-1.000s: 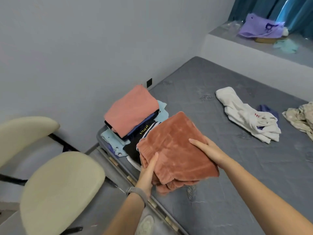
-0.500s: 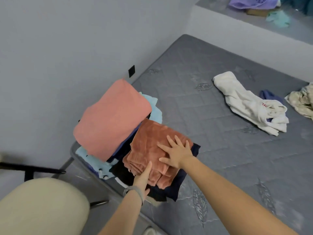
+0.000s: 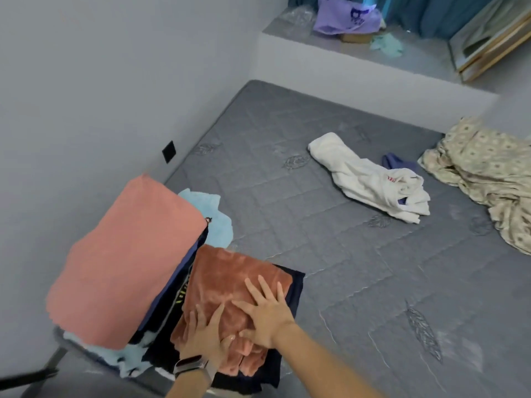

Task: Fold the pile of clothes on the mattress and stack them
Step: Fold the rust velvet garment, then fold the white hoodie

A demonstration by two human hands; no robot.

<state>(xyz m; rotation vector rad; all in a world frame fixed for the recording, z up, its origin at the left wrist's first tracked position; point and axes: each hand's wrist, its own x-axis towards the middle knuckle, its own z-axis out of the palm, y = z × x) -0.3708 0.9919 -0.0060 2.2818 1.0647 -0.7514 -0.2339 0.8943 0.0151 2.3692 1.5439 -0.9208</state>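
Rust fleece (image 3: 230, 285), folded, sits atop dark stack at mattress (image 3: 344, 268) near-left corner; left hand (image 3: 205, 337) and right hand (image 3: 267, 314) press it, fingers flat. White garment (image 3: 370, 179) lies far right, long axis diagonal; right hand nearer.

wall (image 3: 100, 81) pale grey | ledge (image 3: 359, 56) | teal curtains (image 3: 431, 12)

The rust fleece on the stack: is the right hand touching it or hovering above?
Touching. The head view shows the right hand lying flat, fingers spread, on the rust fleece.
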